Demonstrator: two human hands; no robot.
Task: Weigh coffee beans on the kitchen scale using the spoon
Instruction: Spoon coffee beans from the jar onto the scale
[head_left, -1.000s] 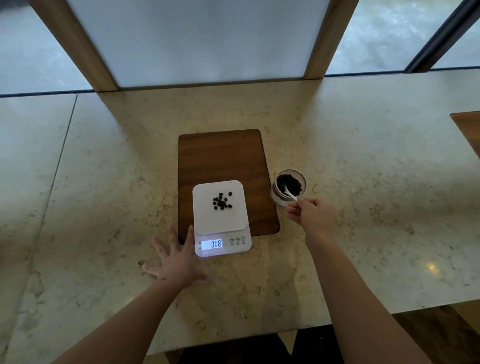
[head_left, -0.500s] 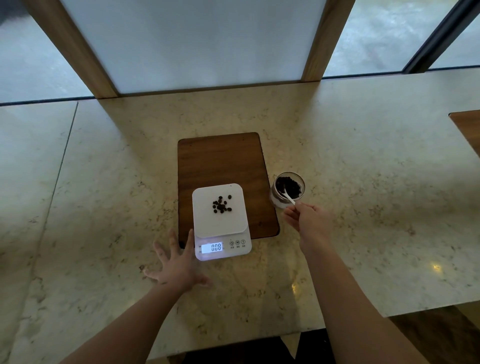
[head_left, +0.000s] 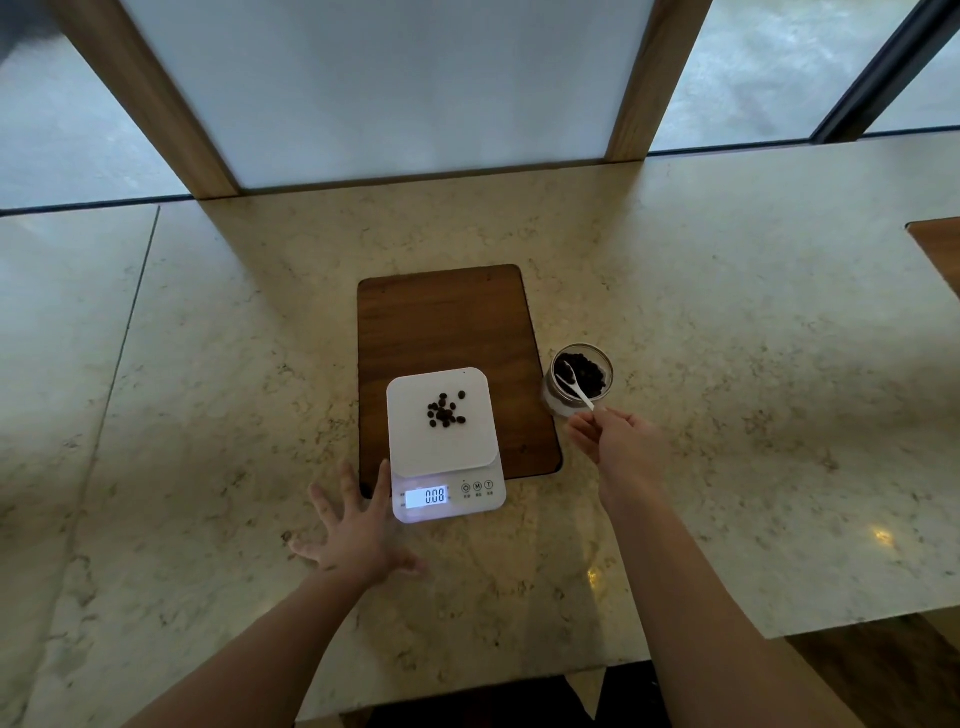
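Note:
A white kitchen scale (head_left: 415, 441) sits on the near end of a dark wooden board (head_left: 441, 322), its lit display reading 008. A small heap of coffee beans (head_left: 445, 410) lies on its platform. To the right of the board stands a glass jar (head_left: 581, 378) of dark beans. My right hand (head_left: 615, 441) pinches the handle of a white plastic spoon (head_left: 576, 387), whose bowl is inside the jar. My left hand (head_left: 350, 530) rests flat on the counter with fingers spread, just left of the scale's display.
The pale marble counter (head_left: 727, 364) stretches wide on both sides. Its front edge runs near my arms. A second wooden inlay (head_left: 940, 249) shows at the far right. Wooden posts and window panes stand behind the counter.
My right hand has drawn back slightly from the jar, with the spoon still dipped in it. The view shifted a little. My left hand and the scale stay where they were.

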